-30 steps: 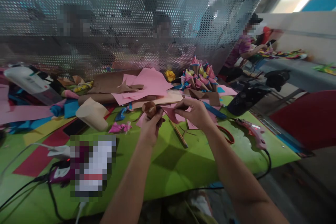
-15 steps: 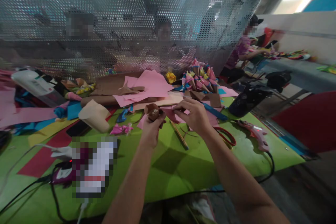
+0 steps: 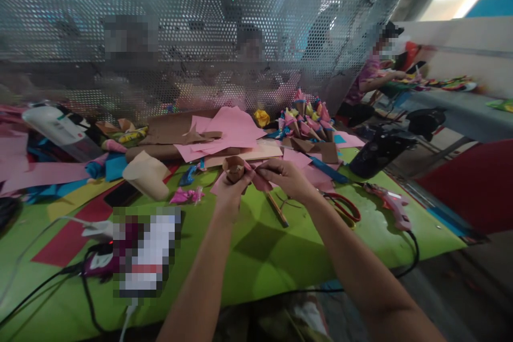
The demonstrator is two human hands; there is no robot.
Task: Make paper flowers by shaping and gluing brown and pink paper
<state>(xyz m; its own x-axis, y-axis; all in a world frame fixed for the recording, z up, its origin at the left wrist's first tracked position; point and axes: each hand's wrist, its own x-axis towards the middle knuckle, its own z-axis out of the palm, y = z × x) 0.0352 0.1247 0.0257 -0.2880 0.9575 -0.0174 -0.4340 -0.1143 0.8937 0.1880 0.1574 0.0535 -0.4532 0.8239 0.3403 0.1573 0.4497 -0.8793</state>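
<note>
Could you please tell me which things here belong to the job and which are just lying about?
Job, apparently: brown paper cone (left hand), pink piece (at right hand), probably scissors, glue gun.
Seemingly just lying about: black tumbler, dark flat object.

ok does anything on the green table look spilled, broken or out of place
Nothing looks spilled or broken. Only untidy: pink sheets overlap askew at the back, and the glue gun lies on its side, cord hanging off the green table.

The left hand (image 3: 231,196) holds rolled brown paper (image 3: 233,166), and the right hand (image 3: 290,177) pinches pink paper (image 3: 261,180) beside it.
</note>
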